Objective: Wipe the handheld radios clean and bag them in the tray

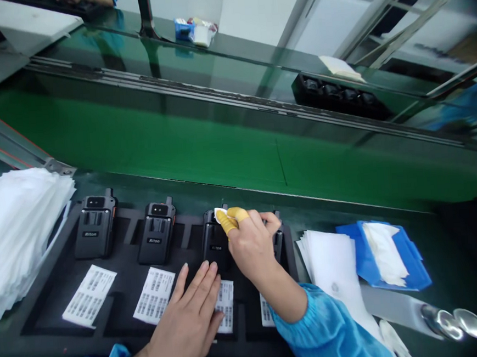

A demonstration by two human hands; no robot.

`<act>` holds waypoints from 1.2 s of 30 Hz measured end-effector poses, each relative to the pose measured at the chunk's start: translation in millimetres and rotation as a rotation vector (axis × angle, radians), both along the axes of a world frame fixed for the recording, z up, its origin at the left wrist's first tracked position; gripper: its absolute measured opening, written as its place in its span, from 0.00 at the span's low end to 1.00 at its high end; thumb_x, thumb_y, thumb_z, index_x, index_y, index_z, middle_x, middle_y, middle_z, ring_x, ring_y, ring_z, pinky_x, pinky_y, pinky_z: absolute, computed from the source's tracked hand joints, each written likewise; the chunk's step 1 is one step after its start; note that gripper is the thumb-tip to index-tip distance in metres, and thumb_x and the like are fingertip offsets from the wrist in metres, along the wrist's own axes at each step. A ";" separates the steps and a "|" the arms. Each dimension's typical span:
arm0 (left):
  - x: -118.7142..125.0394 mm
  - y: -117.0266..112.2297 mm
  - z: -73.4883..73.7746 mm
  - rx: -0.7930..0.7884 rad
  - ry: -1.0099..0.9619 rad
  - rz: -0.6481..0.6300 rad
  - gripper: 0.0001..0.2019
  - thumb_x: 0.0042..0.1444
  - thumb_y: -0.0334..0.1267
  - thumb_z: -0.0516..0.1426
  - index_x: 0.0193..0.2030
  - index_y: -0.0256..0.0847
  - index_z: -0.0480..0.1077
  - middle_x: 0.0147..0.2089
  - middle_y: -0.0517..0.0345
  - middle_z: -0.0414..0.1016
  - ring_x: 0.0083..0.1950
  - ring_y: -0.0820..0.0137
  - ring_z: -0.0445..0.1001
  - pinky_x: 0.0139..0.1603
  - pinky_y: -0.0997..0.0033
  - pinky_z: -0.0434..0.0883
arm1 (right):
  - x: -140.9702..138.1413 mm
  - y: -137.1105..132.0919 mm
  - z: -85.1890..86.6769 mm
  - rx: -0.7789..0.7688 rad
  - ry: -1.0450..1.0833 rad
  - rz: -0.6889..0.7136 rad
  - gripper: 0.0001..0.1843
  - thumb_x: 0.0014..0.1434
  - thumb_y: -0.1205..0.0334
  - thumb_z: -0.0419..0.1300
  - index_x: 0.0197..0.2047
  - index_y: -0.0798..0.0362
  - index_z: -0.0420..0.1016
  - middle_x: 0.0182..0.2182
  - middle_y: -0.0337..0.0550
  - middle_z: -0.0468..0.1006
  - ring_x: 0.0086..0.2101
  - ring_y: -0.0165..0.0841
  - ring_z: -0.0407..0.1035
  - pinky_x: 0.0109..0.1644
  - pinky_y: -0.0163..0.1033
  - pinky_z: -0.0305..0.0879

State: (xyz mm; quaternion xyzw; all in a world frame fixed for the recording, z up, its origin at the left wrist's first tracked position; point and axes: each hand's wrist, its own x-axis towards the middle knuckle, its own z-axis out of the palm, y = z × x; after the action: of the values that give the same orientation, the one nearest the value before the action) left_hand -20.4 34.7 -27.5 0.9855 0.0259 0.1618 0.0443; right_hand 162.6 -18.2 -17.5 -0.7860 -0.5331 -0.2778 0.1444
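Observation:
A black foam tray (pixel 46 303) holds several black radios standing in slots, each with a white barcode label in front. My right hand (pixel 254 246), with yellow finger cots on two fingers, pinches a small white piece (pixel 220 214) at the top of the third radio (pixel 214 243). My left hand (pixel 189 314) lies flat with fingers stretched on the tray, touching that radio's barcode label (pixel 226 306). Two more radios (pixel 96 225) (pixel 157 231) stand to the left. A fourth radio is mostly hidden behind my right hand.
A pile of white foam bags (pixel 15 229) lies at the left. White sheets (pixel 332 264), a blue tray with white wipes (pixel 393 254) and metal tweezers or scissors (pixel 452 321) lie at the right. A green conveyor belt (pixel 177 139) runs beyond; another black tray (pixel 339 93) sits across it.

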 end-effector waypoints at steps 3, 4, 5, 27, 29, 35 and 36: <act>0.3 -1.1 -0.5 -0.010 -0.011 0.019 0.18 0.65 0.37 0.46 0.55 0.33 0.69 0.60 0.48 0.70 0.61 0.63 0.67 0.71 0.55 0.39 | -0.4 3.5 -2.1 -0.020 0.018 0.009 0.14 0.52 0.77 0.56 0.21 0.52 0.71 0.30 0.39 0.72 0.35 0.33 0.58 0.49 0.46 0.41; 0.3 -1.1 -0.4 -0.017 -0.020 0.027 0.18 0.66 0.37 0.46 0.54 0.33 0.70 0.59 0.48 0.71 0.61 0.63 0.67 0.71 0.55 0.38 | 1.5 0.9 -2.6 -0.026 0.023 0.001 0.14 0.52 0.78 0.56 0.20 0.52 0.70 0.29 0.38 0.71 0.35 0.32 0.57 0.49 0.46 0.41; 0.1 -0.8 -0.1 -0.019 -0.026 0.031 0.18 0.66 0.38 0.46 0.54 0.33 0.70 0.59 0.48 0.71 0.61 0.63 0.67 0.71 0.55 0.38 | 4.3 -3.1 -2.9 -0.029 0.026 -0.016 0.15 0.51 0.78 0.55 0.19 0.52 0.69 0.27 0.38 0.69 0.34 0.32 0.57 0.48 0.46 0.41; -4.2 -4.9 1.9 -0.060 -0.018 0.011 0.18 0.66 0.36 0.46 0.54 0.29 0.70 0.58 0.45 0.72 0.61 0.61 0.67 0.71 0.53 0.35 | -44.5 -35.6 -14.6 -0.011 0.089 0.156 0.13 0.61 0.71 0.52 0.43 0.53 0.76 0.38 0.42 0.78 0.37 0.32 0.62 0.48 0.45 0.47; -4.2 -6.0 0.7 -0.056 -0.011 0.016 0.18 0.66 0.36 0.46 0.54 0.29 0.70 0.58 0.46 0.71 0.61 0.60 0.67 0.71 0.53 0.35 | -45.6 -34.8 -16.0 -0.023 0.064 0.140 0.13 0.60 0.72 0.52 0.39 0.52 0.77 0.38 0.41 0.78 0.37 0.33 0.62 0.48 0.46 0.46; -5.6 -6.3 -2.7 -0.057 -0.007 0.015 0.18 0.66 0.37 0.46 0.54 0.28 0.69 0.60 0.43 0.70 0.62 0.58 0.66 0.71 0.51 0.36 | -36.8 -49.4 -19.2 -0.018 -0.024 0.054 0.16 0.53 0.77 0.53 0.19 0.53 0.69 0.33 0.41 0.76 0.35 0.32 0.60 0.49 0.47 0.45; -5.5 -6.0 -3.2 -0.062 -0.015 0.012 0.18 0.66 0.37 0.46 0.54 0.28 0.69 0.60 0.43 0.69 0.63 0.58 0.66 0.71 0.51 0.38 | -34.4 -52.6 -19.1 -0.014 -0.031 0.031 0.16 0.53 0.78 0.53 0.18 0.53 0.68 0.32 0.42 0.76 0.34 0.32 0.60 0.48 0.46 0.45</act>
State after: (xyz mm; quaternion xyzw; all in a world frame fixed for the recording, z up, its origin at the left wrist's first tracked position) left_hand -25.8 28.6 -30.7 0.9822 0.0366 0.1684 0.0740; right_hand 128.2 -70.8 -36.6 -0.7742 -0.5495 -0.2837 0.1349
